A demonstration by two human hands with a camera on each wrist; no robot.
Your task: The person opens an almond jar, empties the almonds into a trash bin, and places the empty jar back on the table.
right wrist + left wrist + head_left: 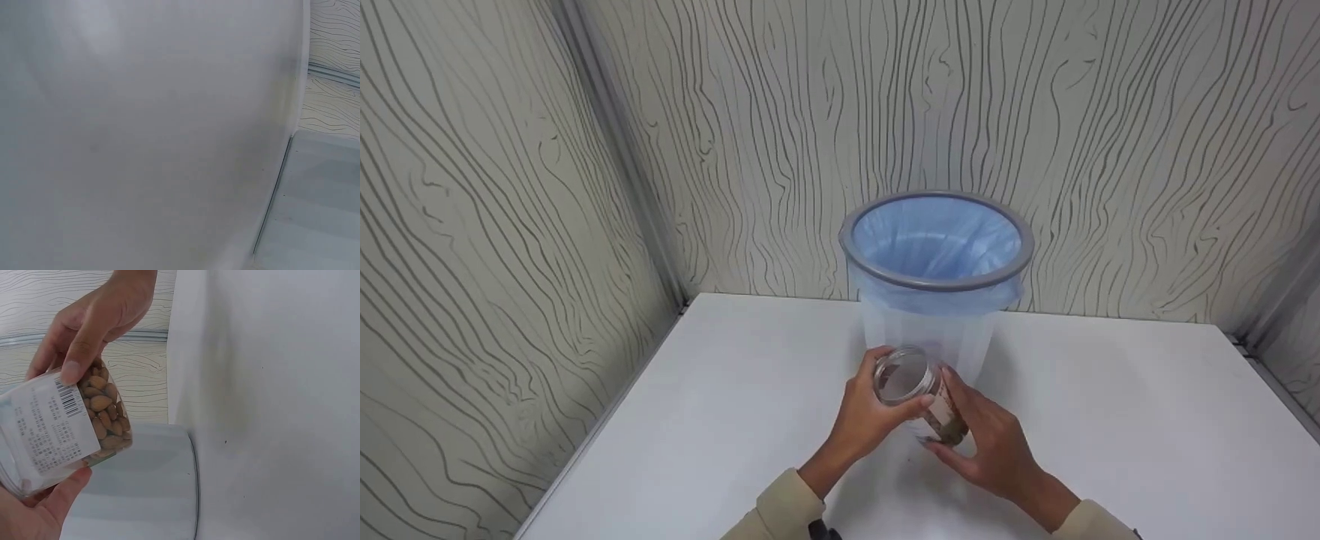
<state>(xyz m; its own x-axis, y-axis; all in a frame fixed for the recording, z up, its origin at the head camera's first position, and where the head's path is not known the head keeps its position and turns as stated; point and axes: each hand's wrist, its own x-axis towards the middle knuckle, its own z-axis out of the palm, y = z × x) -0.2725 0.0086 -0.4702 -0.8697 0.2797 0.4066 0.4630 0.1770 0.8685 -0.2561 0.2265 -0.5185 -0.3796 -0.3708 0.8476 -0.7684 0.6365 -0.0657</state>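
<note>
Holding: both hands grip a clear jar (919, 397) of almonds (104, 413) above the white table (720, 420), tilted, open mouth toward the bin
Left hand (870, 416): fingers curled round the jar near its mouth
Right hand (986, 442): wrapped round the jar's lower part; thumb on the barcode label (53, 430)
Bin (936, 281): grey rim, blue liner; upright just behind the jar

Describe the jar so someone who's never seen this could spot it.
On the white table, in front of the bin with the blue liner, two hands hold a tilted clear jar. It is the only container showing almonds and a white barcode label.
</note>
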